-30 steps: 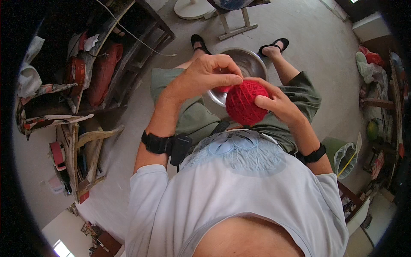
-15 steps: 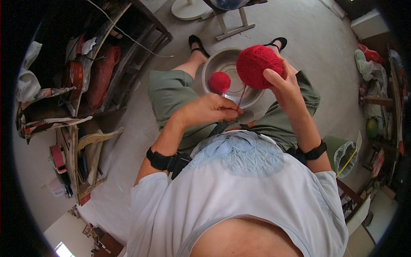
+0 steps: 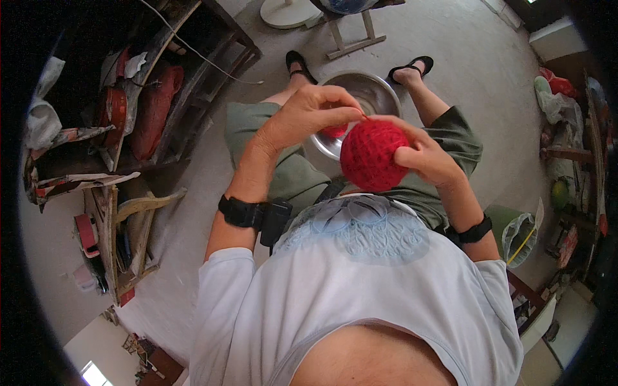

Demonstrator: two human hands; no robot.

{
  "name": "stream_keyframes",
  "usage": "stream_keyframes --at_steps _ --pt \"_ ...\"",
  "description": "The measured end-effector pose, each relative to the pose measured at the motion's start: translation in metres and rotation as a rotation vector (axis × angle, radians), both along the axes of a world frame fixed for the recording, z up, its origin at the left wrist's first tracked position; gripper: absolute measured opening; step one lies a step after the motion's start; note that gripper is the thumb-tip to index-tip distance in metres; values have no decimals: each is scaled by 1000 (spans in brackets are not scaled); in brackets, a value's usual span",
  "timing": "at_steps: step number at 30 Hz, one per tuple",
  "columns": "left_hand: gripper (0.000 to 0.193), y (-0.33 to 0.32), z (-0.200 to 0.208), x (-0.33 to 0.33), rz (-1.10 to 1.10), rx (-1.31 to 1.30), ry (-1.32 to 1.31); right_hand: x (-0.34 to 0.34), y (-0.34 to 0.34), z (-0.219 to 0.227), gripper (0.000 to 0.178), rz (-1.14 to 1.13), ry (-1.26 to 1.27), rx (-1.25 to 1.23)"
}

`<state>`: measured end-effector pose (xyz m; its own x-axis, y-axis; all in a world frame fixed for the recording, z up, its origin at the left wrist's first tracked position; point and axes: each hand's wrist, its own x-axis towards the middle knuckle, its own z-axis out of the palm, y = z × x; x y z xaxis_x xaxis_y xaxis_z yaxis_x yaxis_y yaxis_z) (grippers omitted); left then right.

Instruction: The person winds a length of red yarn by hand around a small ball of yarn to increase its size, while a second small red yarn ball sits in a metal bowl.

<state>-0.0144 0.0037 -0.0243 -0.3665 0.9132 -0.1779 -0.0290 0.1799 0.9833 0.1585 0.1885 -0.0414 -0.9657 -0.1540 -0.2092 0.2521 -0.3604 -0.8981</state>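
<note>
A round red crocheted piece (image 3: 370, 154) is held up in front of my chest. My right hand (image 3: 421, 154) grips it from the right side. My left hand (image 3: 309, 116) pinches its upper left edge with thumb and fingers closed; whether a hook is in that hand I cannot tell. Below the hands, between my feet, a steel bowl (image 3: 380, 93) sits on the floor with a small red yarn ball (image 3: 333, 132) partly hidden inside it. Black bands sit on both wrists.
A wooden shelf unit (image 3: 161, 96) with red items and cloth stands to my left. A wooden stool frame (image 3: 351, 35) and a white round base (image 3: 286, 13) are ahead. A green bag (image 3: 515, 228) and clutter line the right side. The concrete floor (image 3: 489, 96) surrounds me.
The red piece came back down from the raised position, and my left hand rose from my lap to pinch its top edge.
</note>
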Motion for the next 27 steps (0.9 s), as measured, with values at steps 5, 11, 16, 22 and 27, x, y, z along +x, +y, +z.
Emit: stream_keyframes --at_steps 5,11,16,22,27 --pt "21 -22 -58 9 61 -33 -121 4 15 10 85 -219 73 -285" --pt "19 -30 -41 42 -130 -266 -251 -21 16 7 80 -543 95 14" --pt "19 -19 13 34 -379 -32 103 -20 4 -15 75 -518 92 403" --pt "9 -3 43 5 -221 144 238 -9 -6 -11 69 -173 34 245" --pt "11 -4 3 -2 22 37 -9 -3 -6 -3 69 -76 33 79"
